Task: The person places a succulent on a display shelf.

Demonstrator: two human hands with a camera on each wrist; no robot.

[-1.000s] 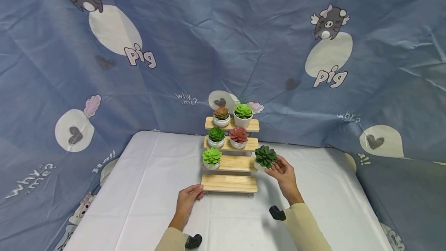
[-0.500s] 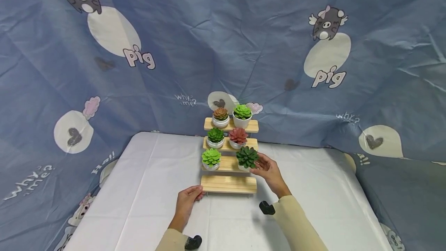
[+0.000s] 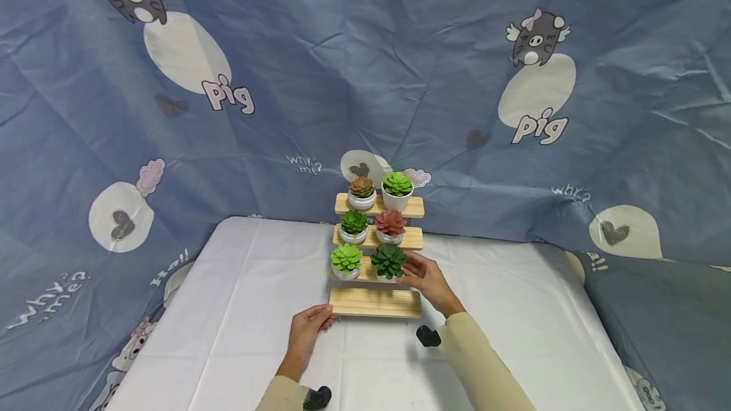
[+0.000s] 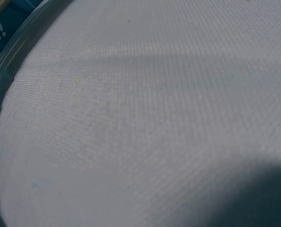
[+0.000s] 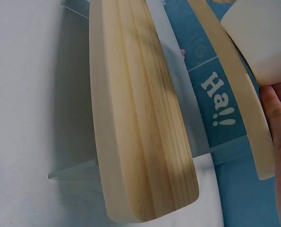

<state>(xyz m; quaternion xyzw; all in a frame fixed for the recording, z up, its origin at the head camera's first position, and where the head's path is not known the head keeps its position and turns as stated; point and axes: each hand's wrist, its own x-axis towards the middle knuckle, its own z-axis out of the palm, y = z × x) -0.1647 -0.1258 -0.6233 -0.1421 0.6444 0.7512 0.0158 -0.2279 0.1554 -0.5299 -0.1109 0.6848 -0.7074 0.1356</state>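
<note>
A tiered wooden plant stand (image 3: 374, 303) rises in steps at the middle of the table. My left hand (image 3: 306, 335) pinches the left end of its lowest board. On the second board from the bottom, my right hand (image 3: 429, 281) holds a dark green potted succulent (image 3: 389, 261) from its right side. Its white pot (image 5: 261, 40) shows at the upper right of the right wrist view, with my fingers (image 5: 273, 106) at its base. A light green potted succulent (image 3: 346, 259) stands to its left on the same board. The left wrist view shows mostly white cloth.
Above stand a green succulent (image 3: 353, 223), a red one (image 3: 391, 224), a brown one (image 3: 362, 190) and a bright green one (image 3: 396, 188), all in white pots. A blue printed cloth (image 3: 365, 68) hangs behind the white-covered table (image 3: 245, 309).
My right hand has carried the dark green succulent leftward from beside the stand onto the second board from the bottom. My left hand has stayed at the lowest board.
</note>
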